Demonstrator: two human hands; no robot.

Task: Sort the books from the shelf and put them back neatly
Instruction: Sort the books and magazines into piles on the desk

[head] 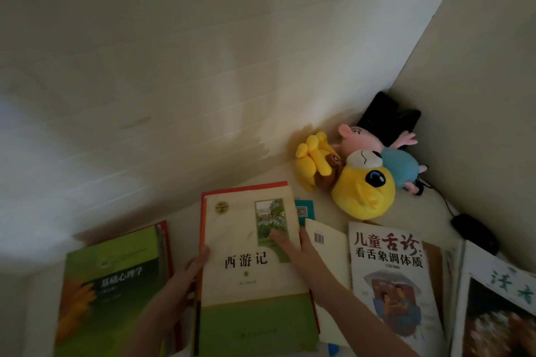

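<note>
Books (388, 269) lay on the surface (324, 209), four front covers counted; I saw the cream book (249, 243) between two hands, left hand (179, 284) fingers gripping its spine edge, right hand (295, 246) fingers flat on its cover

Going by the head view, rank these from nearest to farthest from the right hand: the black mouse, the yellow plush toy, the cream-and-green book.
1. The cream-and-green book: directly under the right hand, which rests on its cover.
2. The yellow plush toy: beyond the hand, toward the corner.
3. The black mouse: far right, by the side wall.
</note>
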